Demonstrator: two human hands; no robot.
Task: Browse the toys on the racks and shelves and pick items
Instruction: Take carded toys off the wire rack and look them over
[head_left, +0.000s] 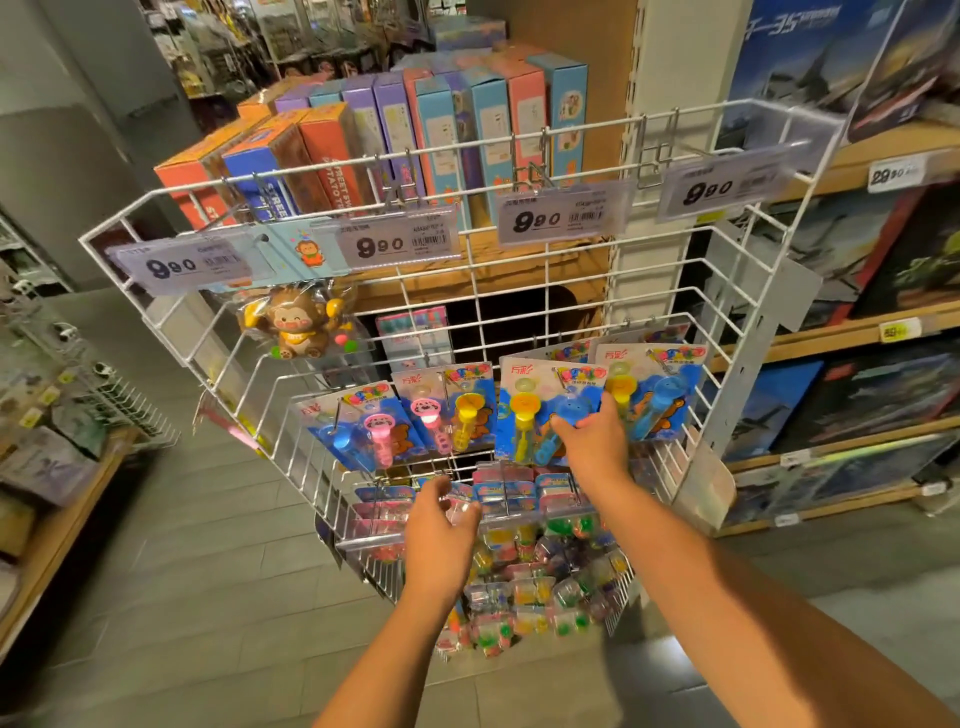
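Observation:
A white wire rack (545, 291) hangs in front of me with toys on hooks. My right hand (597, 441) grips the lower part of a bubble-wand card (535, 400) holding a yellow and a blue wand, in the middle row. My left hand (441, 525) reaches to the row below, its fingers around a small clear packet (460, 512) on the lower hooks. More bubble-wand cards (447, 405) hang to the left and right. A brown monkey toy (298, 325) in a clear bag hangs at the upper left.
Price tags (397, 244) reading 9.90 line the rack's top. Boxed toys (467, 124) stand on the shelf behind. Large boxes (857, 384) fill wooden shelves on the right. A low shelf (47, 467) of packets stands at the left. Small colourful packets (540, 587) fill the rack's bottom.

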